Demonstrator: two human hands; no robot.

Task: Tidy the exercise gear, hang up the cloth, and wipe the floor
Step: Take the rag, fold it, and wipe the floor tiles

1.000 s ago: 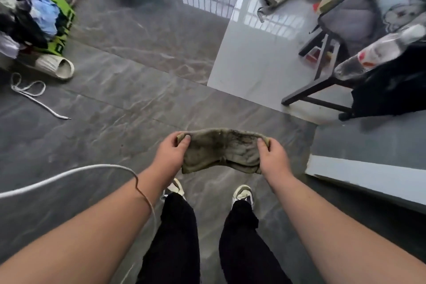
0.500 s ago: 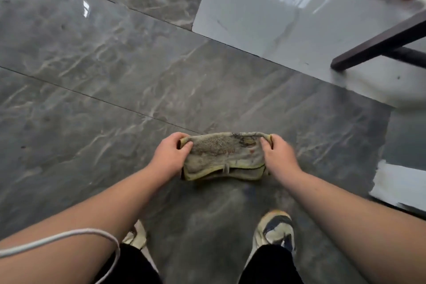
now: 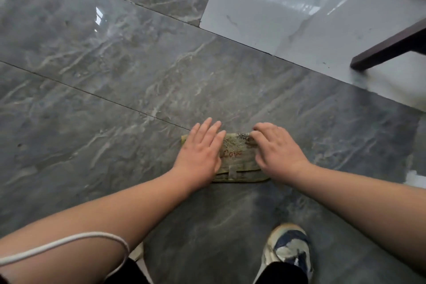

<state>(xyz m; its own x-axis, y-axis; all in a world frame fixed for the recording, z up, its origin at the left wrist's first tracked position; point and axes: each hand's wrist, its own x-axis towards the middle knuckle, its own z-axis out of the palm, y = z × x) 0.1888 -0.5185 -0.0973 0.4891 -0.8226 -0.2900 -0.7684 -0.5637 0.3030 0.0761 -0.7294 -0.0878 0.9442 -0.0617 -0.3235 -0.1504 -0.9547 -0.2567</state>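
Note:
A dirty yellow-green cloth point(image 3: 235, 157), folded into a small rectangle with red "Love" lettering, lies flat on the grey marble floor point(image 3: 115, 80). My left hand point(image 3: 199, 155) presses its left half with straight, spread fingers. My right hand point(image 3: 276, 152) rests on the right half, fingers bent down over the cloth's far edge. Both hands cover the ends of the cloth.
A white glossy tile area point(image 3: 288, 14) begins beyond a seam at the upper right. A dark furniture leg point(image 3: 389, 48) stands on it at the right. My shoes point(image 3: 289, 251) are close below the cloth. A white cord point(image 3: 69, 241) crosses my left forearm.
The cloth, held up by its two ends before, now lies on the floor. Both hands have let go of the ends and lie on top of it. The view has come closer to the floor.

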